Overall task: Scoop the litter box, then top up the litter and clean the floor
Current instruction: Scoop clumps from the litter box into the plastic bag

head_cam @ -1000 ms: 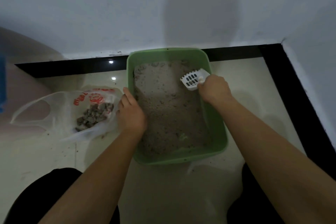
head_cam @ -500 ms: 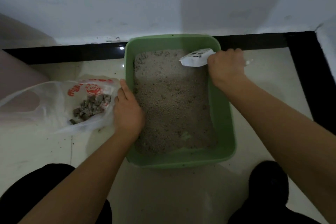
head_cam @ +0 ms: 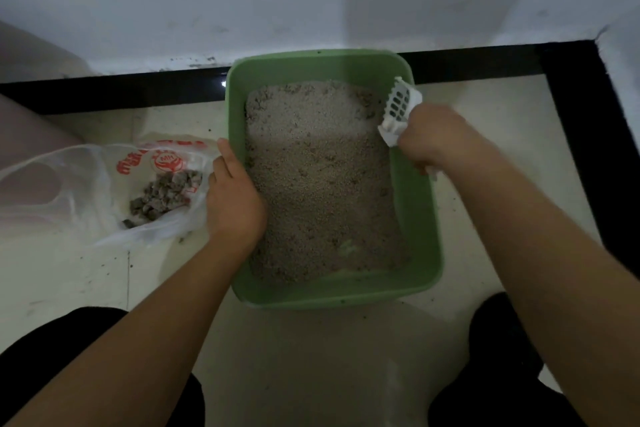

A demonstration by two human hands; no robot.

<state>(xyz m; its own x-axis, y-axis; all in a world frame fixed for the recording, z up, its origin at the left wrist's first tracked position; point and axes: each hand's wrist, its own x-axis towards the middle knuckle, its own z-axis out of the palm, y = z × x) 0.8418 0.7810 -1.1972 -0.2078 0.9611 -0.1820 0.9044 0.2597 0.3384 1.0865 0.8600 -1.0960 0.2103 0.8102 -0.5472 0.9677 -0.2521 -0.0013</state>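
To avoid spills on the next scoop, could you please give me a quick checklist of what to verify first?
1. Grip of right hand on scoop: ok.
2. Hold of left hand on box rim: ok.
3. Reach to bag with clumps, beside box: ok.
4. Load in scoop: cannot tell.
5. More clumps in litter: cannot tell, darker bits show.
6. State of floor: not ok, specks lie around.
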